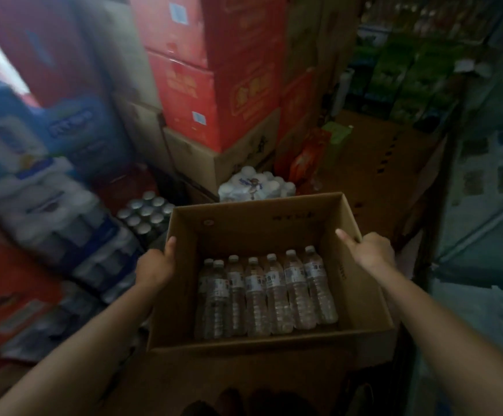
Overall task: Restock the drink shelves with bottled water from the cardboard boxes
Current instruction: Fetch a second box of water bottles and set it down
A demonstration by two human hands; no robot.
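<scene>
- Below the head camera, an open cardboard box [361, 295] is held between both hands, and it serves as the landmark for everything else.
- Left hand [155, 267] clamps the box's left wall, thumb over the rim; right hand [373, 250] curls round the right wall, thumb hooked inside. The hands are well apart, one per side.
- Bottled water [266, 292] lies in a single row against the near wall of the box; the far half of its floor is bare.
- Judgement: the step in hand appears to be carrying the box toward the shelves. Keeping it level, or tipped slightly toward the carrier, would stop the loose row from rolling to the far wall; a grip low on both walls would spare the rims from tearing.
- Beyond the box's far wall sit a wrapped pack of white-capped bottles [256, 186] and stacked red cartons [214, 94].
- Left of the box stand silver-topped cans [146, 213] and blurred blue-and-white packs [49, 211].
- Right of and beyond the box runs a dim aisle with flattened cardboard [376, 163] on the floor and shelves [409, 70] of green packaging, too dark to read.
</scene>
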